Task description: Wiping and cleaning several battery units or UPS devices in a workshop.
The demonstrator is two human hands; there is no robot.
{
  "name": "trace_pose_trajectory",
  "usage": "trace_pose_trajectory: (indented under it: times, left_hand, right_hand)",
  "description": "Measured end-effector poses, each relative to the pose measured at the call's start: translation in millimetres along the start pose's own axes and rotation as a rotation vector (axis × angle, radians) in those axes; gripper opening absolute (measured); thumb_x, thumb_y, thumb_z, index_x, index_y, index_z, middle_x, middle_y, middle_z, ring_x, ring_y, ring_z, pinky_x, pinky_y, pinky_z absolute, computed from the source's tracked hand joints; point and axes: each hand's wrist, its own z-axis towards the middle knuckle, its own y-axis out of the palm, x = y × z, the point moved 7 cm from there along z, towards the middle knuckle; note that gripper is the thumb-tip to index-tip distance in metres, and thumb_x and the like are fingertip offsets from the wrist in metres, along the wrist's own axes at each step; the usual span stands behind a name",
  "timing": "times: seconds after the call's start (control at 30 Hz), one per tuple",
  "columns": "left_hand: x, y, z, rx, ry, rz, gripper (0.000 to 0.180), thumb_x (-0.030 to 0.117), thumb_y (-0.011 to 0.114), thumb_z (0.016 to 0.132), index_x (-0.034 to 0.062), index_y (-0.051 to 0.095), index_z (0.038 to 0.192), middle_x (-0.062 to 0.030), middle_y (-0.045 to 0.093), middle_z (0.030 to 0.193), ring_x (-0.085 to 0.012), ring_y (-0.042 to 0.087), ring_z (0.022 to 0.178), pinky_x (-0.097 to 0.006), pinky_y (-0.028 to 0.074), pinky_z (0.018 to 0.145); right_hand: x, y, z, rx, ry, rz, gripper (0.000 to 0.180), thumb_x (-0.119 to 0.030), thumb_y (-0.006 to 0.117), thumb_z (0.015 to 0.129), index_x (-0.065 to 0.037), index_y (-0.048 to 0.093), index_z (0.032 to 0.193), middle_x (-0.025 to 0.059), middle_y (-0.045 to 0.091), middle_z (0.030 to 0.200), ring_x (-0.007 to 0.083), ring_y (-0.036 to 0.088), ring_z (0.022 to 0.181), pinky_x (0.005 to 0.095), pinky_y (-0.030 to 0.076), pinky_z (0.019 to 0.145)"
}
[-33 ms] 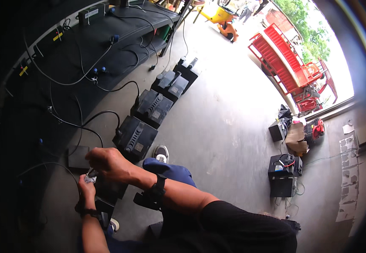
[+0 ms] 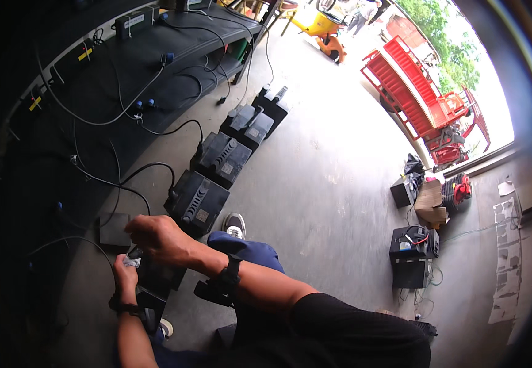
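Note:
My right hand (image 2: 163, 241) is closed in a fist, its fingertips turned away from view. Just below it, my left hand (image 2: 126, 275) is closed around a small piece with a crumpled whitish, shiny wrap (image 2: 132, 262). A short dark stub (image 2: 135, 252) shows between the two hands; its kind is hidden by the fingers. Under my right wrist lies a black battery-like case (image 2: 160, 273), mostly covered by my arms. Close beyond the right hand is a flat dark grey box (image 2: 114, 230).
A row of black handled cases (image 2: 210, 199) runs away along the floor, some with cables plugged in. To the left stands a dark workbench (image 2: 198, 52) with loose cables (image 2: 103, 121). More black boxes (image 2: 410, 242) are by the right wall; a red cargo tricycle (image 2: 410, 86) stands outside.

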Motion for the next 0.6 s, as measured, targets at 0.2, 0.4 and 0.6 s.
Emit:
trace_pose_trajectory:
  times: [0.2,0.4,0.6]
  left_hand:
    - [-79,15,24,-0.277,-0.337,-0.402,0.011,0.005,0.056,0.089,-0.0028,0.062,0.084,-0.0031,0.062,0.085,-0.0100,0.054,0.079,-0.033,0.048,0.069]
    - [45,-7,7,-0.324,-0.001,0.237,0.011,0.005,0.070,0.078,0.0006,0.063,0.083,-0.0109,0.063,0.070,-0.0212,0.060,0.068,-0.037,0.049,0.066]
    - [60,-19,2,-0.199,0.008,0.267,0.011,0.005,0.069,0.078,0.0005,0.062,0.083,-0.0234,0.065,0.079,-0.0367,0.067,0.077,-0.040,0.050,0.069]
  right_hand:
    - [-3,14,-1,-0.046,0.032,0.032,0.027,0.004,0.062,0.083,0.004,0.060,0.110,0.0183,0.068,0.092,0.0287,0.070,0.086,0.0365,0.055,0.076]
    - [-2,8,-6,-0.071,0.071,0.009,0.029,0.005,0.063,0.082,0.005,0.059,0.110,0.0193,0.068,0.094,0.0304,0.070,0.089,0.0361,0.054,0.076]
    - [-17,9,-5,-0.076,0.015,0.033,0.030,0.003,0.065,0.082,0.005,0.059,0.111,0.0203,0.067,0.095,0.0321,0.070,0.092,0.0367,0.054,0.076]
